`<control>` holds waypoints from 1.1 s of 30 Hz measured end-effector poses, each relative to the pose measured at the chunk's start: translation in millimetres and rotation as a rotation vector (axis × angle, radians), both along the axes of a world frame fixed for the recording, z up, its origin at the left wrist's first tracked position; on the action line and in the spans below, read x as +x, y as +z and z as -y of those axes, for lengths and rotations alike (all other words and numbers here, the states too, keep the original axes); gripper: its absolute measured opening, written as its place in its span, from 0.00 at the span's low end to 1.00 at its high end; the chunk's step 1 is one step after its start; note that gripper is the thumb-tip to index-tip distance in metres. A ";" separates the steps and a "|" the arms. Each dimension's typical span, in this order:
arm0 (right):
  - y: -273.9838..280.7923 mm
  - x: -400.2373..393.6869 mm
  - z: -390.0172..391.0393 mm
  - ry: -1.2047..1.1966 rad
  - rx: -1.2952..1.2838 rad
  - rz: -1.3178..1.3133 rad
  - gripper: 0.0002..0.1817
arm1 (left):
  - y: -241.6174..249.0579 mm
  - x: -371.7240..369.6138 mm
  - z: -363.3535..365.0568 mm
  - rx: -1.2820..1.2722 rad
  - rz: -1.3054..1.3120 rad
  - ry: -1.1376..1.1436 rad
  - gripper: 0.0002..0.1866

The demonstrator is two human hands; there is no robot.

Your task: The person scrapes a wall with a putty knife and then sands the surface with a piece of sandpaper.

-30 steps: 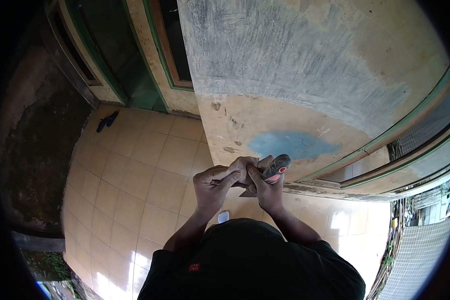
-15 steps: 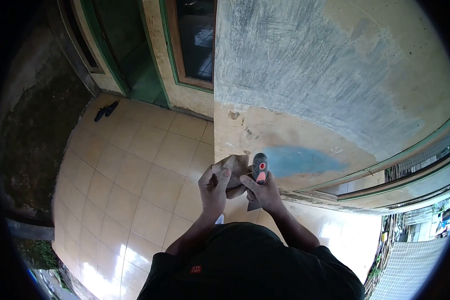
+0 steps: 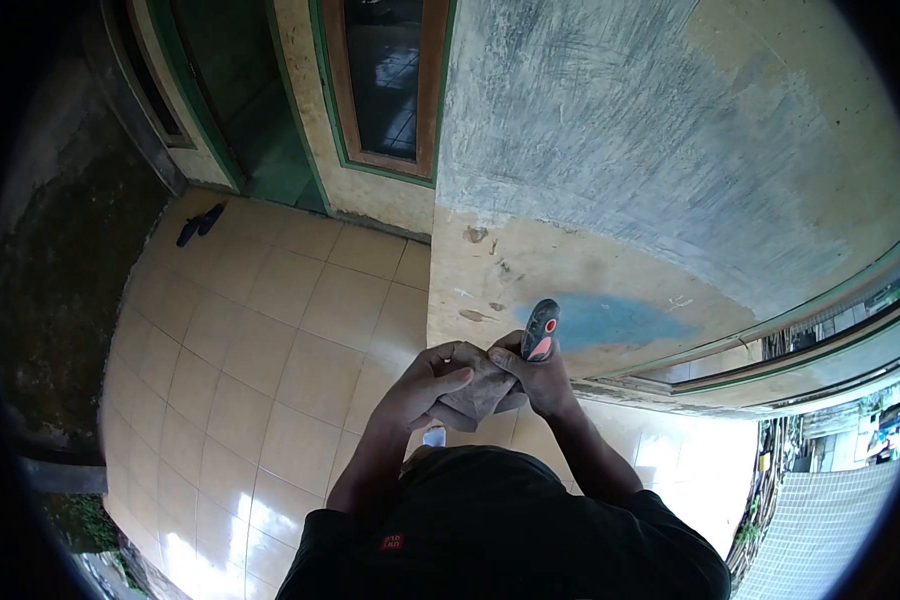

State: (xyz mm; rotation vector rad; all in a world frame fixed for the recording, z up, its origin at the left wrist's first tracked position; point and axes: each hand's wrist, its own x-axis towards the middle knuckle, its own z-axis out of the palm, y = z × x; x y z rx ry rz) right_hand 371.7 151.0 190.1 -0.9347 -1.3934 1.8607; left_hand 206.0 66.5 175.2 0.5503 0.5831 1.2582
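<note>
My left hand (image 3: 425,385) and my right hand (image 3: 538,378) meet in front of my chest. A folded brown sheet (image 3: 478,390), like sandpaper or cloth, lies between them, with my left fingers pressed over it. In my right hand I grip a scraper (image 3: 541,330) by its grey handle with red marks; the handle end points up and the blade is hidden behind the sheet and fingers. Right behind the hands stands a wall (image 3: 670,180) with scraped grey paint above and a blue patch (image 3: 620,320) on bare tan plaster.
Tan floor tiles (image 3: 260,340) spread to the left. A pair of dark sandals (image 3: 198,224) lies near a green-framed doorway (image 3: 240,110). A wood-framed window (image 3: 390,80) sits beside the wall. A small white object (image 3: 434,436) lies on the floor below my hands.
My hands came apart with the scraper held upright, then closed together again lower down. The brown sheet is now wrapped under both hands, and my view shifted slightly.
</note>
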 end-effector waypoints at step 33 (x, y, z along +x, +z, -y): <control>-215.2 348.6 -65.6 -0.410 0.022 0.614 0.10 | 110.5 65.5 -217.0 0.328 -1.124 1.933 0.14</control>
